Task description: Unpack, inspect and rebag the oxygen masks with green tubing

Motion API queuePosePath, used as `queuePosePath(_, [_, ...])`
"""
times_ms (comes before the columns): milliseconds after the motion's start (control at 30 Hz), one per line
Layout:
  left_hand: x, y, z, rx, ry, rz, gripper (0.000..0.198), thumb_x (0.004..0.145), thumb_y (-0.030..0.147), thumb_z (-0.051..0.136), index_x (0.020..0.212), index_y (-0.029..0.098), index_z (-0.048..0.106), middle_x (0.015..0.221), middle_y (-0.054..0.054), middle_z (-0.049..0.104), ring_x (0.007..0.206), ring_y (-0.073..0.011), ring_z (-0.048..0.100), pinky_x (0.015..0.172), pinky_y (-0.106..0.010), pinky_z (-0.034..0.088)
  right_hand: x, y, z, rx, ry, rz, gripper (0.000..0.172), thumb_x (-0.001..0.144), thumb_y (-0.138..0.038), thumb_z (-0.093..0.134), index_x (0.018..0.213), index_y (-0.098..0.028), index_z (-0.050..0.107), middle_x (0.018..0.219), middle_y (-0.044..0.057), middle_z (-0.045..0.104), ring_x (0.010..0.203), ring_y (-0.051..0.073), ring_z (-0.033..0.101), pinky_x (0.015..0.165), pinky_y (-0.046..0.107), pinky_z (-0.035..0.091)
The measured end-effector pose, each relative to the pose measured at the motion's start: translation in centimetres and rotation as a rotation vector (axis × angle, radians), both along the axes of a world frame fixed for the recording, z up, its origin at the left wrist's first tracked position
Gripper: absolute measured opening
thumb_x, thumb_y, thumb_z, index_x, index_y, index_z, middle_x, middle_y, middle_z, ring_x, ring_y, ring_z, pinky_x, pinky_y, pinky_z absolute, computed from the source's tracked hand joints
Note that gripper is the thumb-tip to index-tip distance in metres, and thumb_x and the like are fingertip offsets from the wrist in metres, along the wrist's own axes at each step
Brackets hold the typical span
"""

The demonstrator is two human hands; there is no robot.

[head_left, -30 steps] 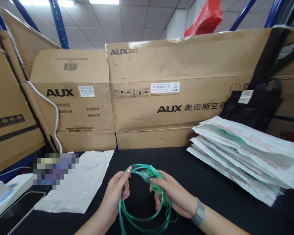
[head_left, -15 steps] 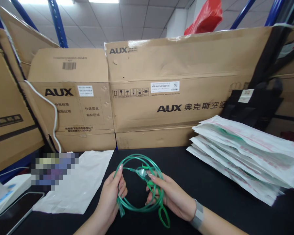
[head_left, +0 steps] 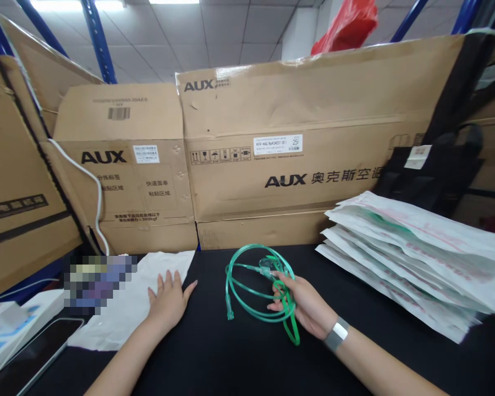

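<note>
A coil of clear green oxygen tubing (head_left: pixel 232 281) with a small clear mask and a bright green strap hangs from my right hand (head_left: pixel 303 305). The fingers of that hand are closed around one side of the coil. The tubing's free end, with its connector, dangles at the left of the loop. My left hand (head_left: pixel 170 300) holds nothing; its fingers are spread, palm down, over the right part of a flat white pouch (head_left: pixel 119 324). Whether the palm presses on the pouch is hard to see.
White printed packages (head_left: pixel 396 264) lie stacked on the right of the black table (head_left: pixel 214 363). At left are a phone (head_left: pixel 37 352), a white power strip (head_left: pixel 37 308) and a blurred patch. Cardboard boxes (head_left: pixel 231 192) wall off the back, with a black bag (head_left: pixel 429 176) at right.
My left hand has let go of the tubing coil and moved left onto the white pouch, its fingers spreading. My right hand has carried the coil slightly right, and the loop has loosened.
</note>
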State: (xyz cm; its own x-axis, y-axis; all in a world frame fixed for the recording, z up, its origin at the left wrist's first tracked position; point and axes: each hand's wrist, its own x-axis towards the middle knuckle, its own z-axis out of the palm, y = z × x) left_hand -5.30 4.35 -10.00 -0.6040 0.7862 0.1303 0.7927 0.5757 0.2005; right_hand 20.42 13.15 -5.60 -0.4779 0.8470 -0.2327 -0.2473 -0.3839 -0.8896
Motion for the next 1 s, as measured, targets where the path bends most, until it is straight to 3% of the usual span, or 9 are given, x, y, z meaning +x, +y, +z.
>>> queuePosePath(167, [3.7, -0.7, 0.6, -0.071, -0.088, -0.366, 0.058, 0.081, 0.043, 0.039, 0.131, 0.015, 0.032, 0.138, -0.008, 0.033, 0.129, -0.0237, 0.020, 0.105, -0.045, 0.015, 1.0, 1.5, 0.8, 0.029, 0.033, -0.093, 0.005, 0.084, -0.013, 0.044, 0.084, -0.011, 0.048, 0.054, -0.002, 0.052, 0.041, 0.009, 0.051, 0.046, 0.030, 0.056])
queuePosePath(267, [5.6, -2.1, 2.6, -0.120, -0.311, -0.752, 0.054, 0.077, 0.041, 0.049, 0.128, 0.029, 0.037, 0.134, -0.002, 0.040, 0.127, -0.0213, 0.027, 0.106, -0.047, 0.007, 1.6, 2.5, 1.2, 0.064, 0.045, -0.152, 0.006, 0.084, -0.013, 0.043, 0.084, -0.012, 0.049, 0.054, -0.002, 0.053, 0.040, 0.009, 0.052, 0.045, 0.030, 0.056])
queuePosePath(333, [5.7, -3.0, 3.9, -0.186, -0.456, -0.852, 0.054, 0.070, 0.034, 0.060, 0.121, 0.035, 0.044, 0.129, 0.001, 0.046, 0.125, -0.0214, 0.031, 0.105, -0.049, 0.001, 1.9, 3.0, 1.2, 0.094, 0.046, -0.196, 0.007, 0.084, -0.012, 0.042, 0.084, -0.011, 0.049, 0.053, -0.001, 0.053, 0.040, 0.010, 0.053, 0.044, 0.030, 0.056])
queuePosePath(467, [4.8, -3.9, 5.4, -0.174, -0.474, -0.796, 0.022, 0.073, 0.029, 0.055, 0.093, 0.030, 0.063, 0.108, 0.000, 0.064, 0.116, -0.0212, 0.044, 0.104, -0.052, 0.000, 1.9, 3.5, 0.8, 0.099, 0.041, -0.250, 0.007, 0.084, -0.012, 0.042, 0.083, -0.012, 0.049, 0.052, -0.002, 0.053, 0.040, 0.010, 0.053, 0.045, 0.031, 0.057])
queuePosePath(567, [5.7, -3.7, 5.1, -0.007, -0.356, -0.739, 0.026, 0.077, 0.039, 0.049, 0.095, 0.026, 0.062, 0.108, -0.005, 0.063, 0.110, -0.0218, 0.050, 0.105, -0.050, 0.004, 1.7, 3.5, 0.3, 0.080, 0.033, -0.264, 0.007, 0.084, -0.012, 0.043, 0.080, -0.013, 0.048, 0.053, -0.002, 0.054, 0.038, 0.009, 0.052, 0.045, 0.030, 0.057])
queuePosePath(667, [7.4, -3.4, 4.1, -0.167, -0.362, -0.802, 0.076, 0.060, 0.054, 0.062, 0.127, 0.027, 0.038, 0.139, -0.009, 0.031, 0.129, -0.0304, 0.020, 0.102, -0.056, 0.001, 1.5, 3.4, 0.2, 0.062, 0.026, -0.272, 0.007, 0.083, -0.012, 0.044, 0.078, -0.013, 0.048, 0.053, -0.002, 0.054, 0.038, 0.008, 0.051, 0.046, 0.030, 0.057])
queuePosePath(733, [8.0, -3.2, 3.3, -0.299, -0.345, -0.836, 0.099, 0.053, 0.059, 0.064, 0.135, 0.028, 0.017, 0.145, -0.008, 0.008, 0.130, -0.0322, -0.002, 0.100, -0.058, -0.004, 1.5, 3.3, 0.2, 0.057, 0.027, -0.276, 0.007, 0.083, -0.012, 0.044, 0.077, -0.013, 0.048, 0.054, -0.002, 0.054, 0.037, 0.008, 0.051, 0.047, 0.030, 0.057])
queuePosePath(867, [7.5, -2.9, 2.0, -0.195, -0.294, -0.796, 0.086, 0.069, 0.062, 0.046, 0.136, 0.029, 0.001, 0.144, -0.004, -0.007, 0.129, -0.0254, -0.010, 0.104, -0.052, 0.002, 1.6, 3.3, 0.4, 0.052, 0.032, -0.279, 0.007, 0.084, -0.013, 0.044, 0.077, -0.013, 0.048, 0.054, -0.002, 0.054, 0.037, 0.008, 0.050, 0.046, 0.029, 0.056])
queuePosePath(1000, [6.6, -2.9, 1.7, -0.128, -0.218, -0.711, 0.085, 0.071, 0.065, 0.039, 0.135, 0.029, -0.004, 0.143, -0.006, -0.009, 0.129, -0.0265, -0.008, 0.102, -0.054, 0.003, 1.6, 3.1, 0.5, 0.036, 0.035, -0.272, 0.008, 0.084, -0.012, 0.043, 0.077, -0.013, 0.048, 0.054, -0.002, 0.054, 0.037, 0.008, 0.050, 0.044, 0.028, 0.056])
